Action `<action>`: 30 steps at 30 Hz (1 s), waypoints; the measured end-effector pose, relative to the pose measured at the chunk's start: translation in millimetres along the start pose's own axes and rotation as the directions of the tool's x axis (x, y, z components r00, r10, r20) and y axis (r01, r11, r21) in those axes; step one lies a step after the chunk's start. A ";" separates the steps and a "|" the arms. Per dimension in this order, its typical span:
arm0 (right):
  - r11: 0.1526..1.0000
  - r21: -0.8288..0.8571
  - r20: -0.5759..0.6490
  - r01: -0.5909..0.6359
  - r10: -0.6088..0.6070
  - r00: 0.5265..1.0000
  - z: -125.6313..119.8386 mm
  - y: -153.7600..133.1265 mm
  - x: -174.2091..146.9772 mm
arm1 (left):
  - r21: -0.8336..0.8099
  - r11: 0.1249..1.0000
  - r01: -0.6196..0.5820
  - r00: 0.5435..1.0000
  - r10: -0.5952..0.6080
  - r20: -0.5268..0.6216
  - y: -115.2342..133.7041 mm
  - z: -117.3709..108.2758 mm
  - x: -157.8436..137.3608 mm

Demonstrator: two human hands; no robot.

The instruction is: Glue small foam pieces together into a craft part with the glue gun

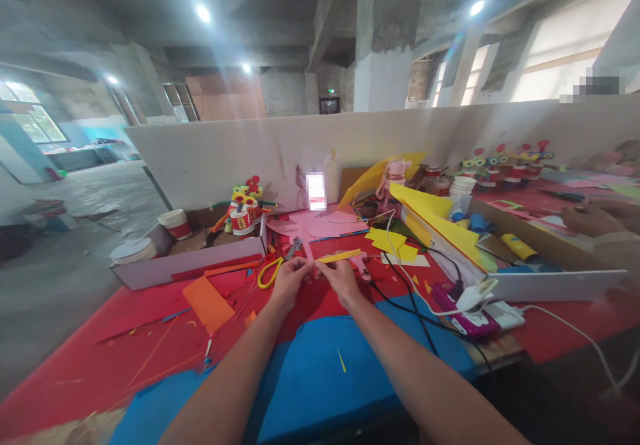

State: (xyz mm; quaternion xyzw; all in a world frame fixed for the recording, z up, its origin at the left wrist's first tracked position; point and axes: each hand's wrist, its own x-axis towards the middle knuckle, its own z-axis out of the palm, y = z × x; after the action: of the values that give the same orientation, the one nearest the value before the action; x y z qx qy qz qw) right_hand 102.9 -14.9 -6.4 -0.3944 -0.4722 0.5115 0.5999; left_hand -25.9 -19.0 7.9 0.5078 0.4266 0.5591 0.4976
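My left hand [291, 281] and my right hand [341, 280] meet over the table, fingertips pinched together. A narrow pink paper strip [309, 250] rises from the fingertips of my left hand. Between my right thumb and fingers lies a yellow paper strip [345, 256], pointing right. Where the two strips meet is hidden by the fingers. Scissors with yellow handles [270, 274] lie just left of my left hand. Right behind my right hand rests a pink glue gun [362, 267]. Pink paper sheets [325, 224] are spread beyond both hands.
Orange paper [207, 304] and scraps lie left. A shallow box [190, 264] stands behind, with a paper lion figure [245, 208]. On the right are a box [555, 286] of rolls, a purple power strip [467, 312] and trailing cables. Another person's hand [583, 222] is far right.
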 end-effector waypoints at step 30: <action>0.992 -0.126 0.008 0.031 -0.030 1.000 -8.1 3.5 7.8 | 0.013 1.000 -0.016 1.000 0.015 0.015 3.0 -5.8 1.8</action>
State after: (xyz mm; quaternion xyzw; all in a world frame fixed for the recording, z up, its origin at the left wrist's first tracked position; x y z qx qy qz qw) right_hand 110.2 -6.6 -10.4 -0.4227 -0.5114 0.4724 0.5801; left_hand -32.1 -17.5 10.4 0.5185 0.4225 0.5563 0.4932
